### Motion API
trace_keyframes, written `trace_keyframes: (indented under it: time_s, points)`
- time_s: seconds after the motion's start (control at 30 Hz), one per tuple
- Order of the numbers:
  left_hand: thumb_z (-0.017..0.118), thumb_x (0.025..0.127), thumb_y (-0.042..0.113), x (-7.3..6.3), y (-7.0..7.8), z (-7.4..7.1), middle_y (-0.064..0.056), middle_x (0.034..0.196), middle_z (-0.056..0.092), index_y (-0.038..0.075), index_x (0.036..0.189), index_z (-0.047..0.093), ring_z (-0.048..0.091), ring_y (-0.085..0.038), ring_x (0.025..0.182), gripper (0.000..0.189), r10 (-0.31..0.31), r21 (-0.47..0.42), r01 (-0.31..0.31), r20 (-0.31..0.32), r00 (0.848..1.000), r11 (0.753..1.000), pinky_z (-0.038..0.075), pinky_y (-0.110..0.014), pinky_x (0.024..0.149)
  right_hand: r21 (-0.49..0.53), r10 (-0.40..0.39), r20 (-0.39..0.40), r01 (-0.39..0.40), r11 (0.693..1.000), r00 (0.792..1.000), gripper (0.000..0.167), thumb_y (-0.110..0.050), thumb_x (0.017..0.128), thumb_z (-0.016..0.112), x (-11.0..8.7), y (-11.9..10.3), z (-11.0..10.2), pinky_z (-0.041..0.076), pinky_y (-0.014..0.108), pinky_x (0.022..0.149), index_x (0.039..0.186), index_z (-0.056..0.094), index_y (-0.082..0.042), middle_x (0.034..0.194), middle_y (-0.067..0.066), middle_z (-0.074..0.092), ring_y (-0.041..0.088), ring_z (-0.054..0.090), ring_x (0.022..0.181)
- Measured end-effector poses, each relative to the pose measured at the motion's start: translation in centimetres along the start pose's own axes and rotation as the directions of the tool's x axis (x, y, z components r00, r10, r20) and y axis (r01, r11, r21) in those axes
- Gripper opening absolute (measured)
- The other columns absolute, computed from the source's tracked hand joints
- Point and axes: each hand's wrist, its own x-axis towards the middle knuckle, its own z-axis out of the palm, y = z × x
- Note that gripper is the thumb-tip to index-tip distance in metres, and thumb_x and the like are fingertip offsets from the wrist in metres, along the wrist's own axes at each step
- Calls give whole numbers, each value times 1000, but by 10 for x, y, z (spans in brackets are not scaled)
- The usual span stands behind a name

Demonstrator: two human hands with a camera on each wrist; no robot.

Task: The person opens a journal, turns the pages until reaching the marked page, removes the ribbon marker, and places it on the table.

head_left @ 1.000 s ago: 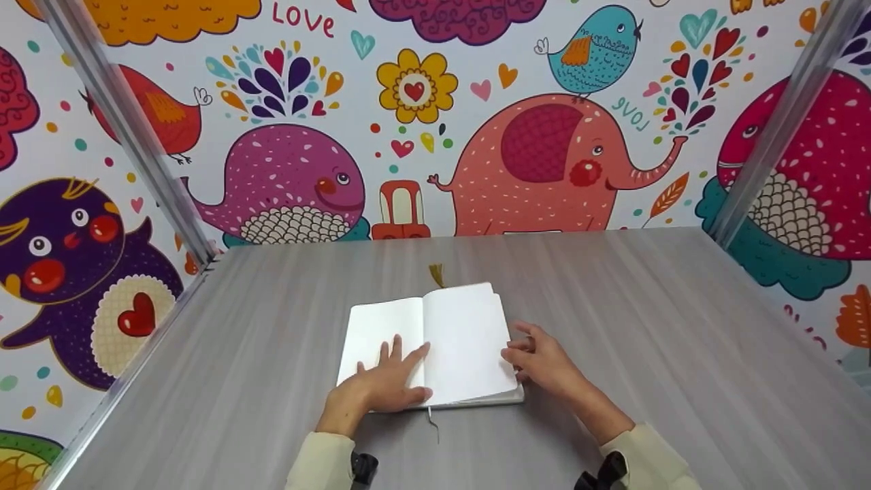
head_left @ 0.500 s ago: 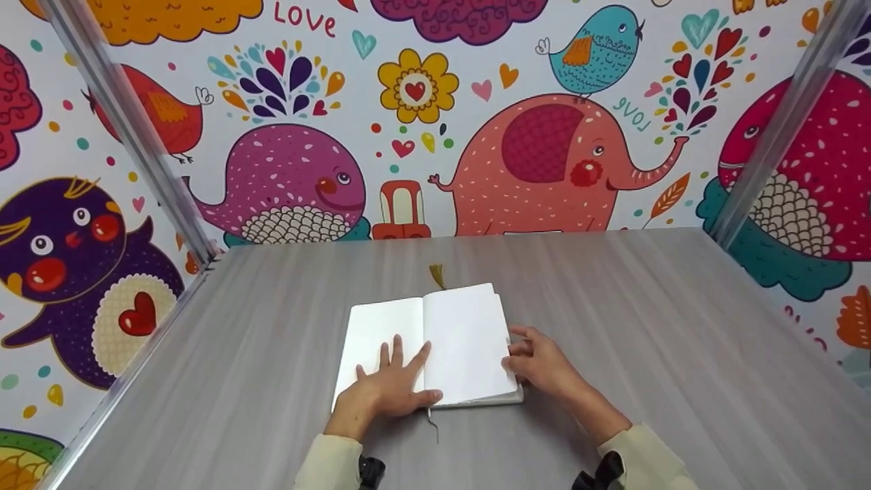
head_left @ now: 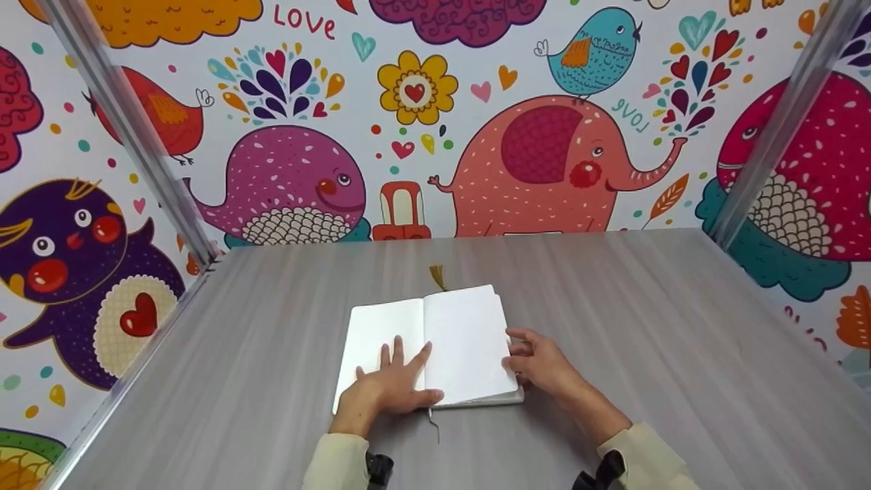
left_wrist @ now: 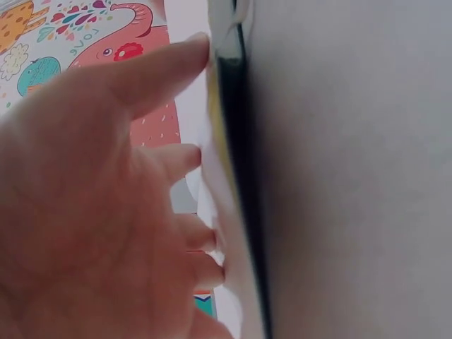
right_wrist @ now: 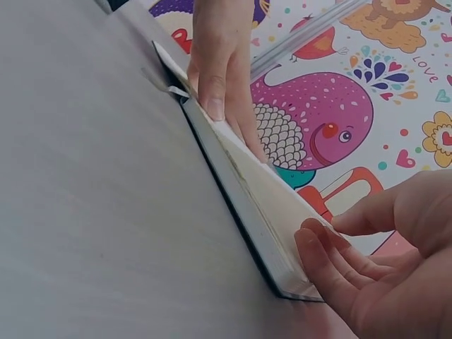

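A notebook (head_left: pixel 463 340) with blank white pages lies open on the table. My left hand (head_left: pixel 389 389) rests on its left page with fingers spread, and the thumb reaches over the fold at the bottom. In the left wrist view the fingertips (left_wrist: pixel 189 157) touch the paper. At the right edge, my right hand (head_left: pixel 544 364) pinches a page (right_wrist: pixel 272 201) between thumb and fingers. The right wrist view shows that page raised a little above the thicker stack of pages (right_wrist: pixel 244 212). A thin ribbon bookmark (head_left: pixel 433 427) hangs out at the bottom.
A gold-brown tassel (head_left: pixel 436 275) pokes out beyond the notebook's top edge. The grey wood-grain table (head_left: pixel 272 354) meets a wall (head_left: pixel 469 88) printed with cartoon animals. Metal posts (head_left: pixel 129 129) stand at the left and right corners.
My left thumb has slid slightly right, past the fold onto the right page's lower corner. My right fingers have drawn in at the page edge. The notebook stays in place.
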Motion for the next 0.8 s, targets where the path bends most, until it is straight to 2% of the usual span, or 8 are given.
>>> trace_keyframes:
  time_s: [0.23,0.47,0.7,0.8]
  points:
    - [60,94,56,1,0,0,-25,168,-1,26,161,21,1,-46,156,83,2,2,-2,3,1000,1000,8,-81,112,70,7,33,-9,998,999,60,1,90,64,1,-3,-5,56,29,72,146,44,6,123,24,65,18,67,91]
    - [60,93,57,1,-1,-1,-24,168,-1,27,161,21,1,-45,156,84,-7,0,7,7,1000,1000,7,-80,112,85,-10,82,3,996,997,60,-1,91,64,0,-7,-11,58,34,78,147,44,4,134,29,57,20,66,101]
    - [60,93,58,0,-1,0,-25,168,0,26,161,21,2,-46,156,84,4,11,-4,4,1000,1000,10,-81,111,158,5,134,-27,987,991,60,0,92,63,0,-7,-14,57,32,75,148,42,5,135,26,55,17,65,92]
    - [60,93,57,1,-1,0,-25,168,-1,26,161,22,1,-45,156,84,2,0,-2,1,1000,1000,8,-81,112,150,13,133,-33,988,991,57,-2,93,61,2,-9,-14,58,32,76,147,43,4,132,24,57,17,65,93]
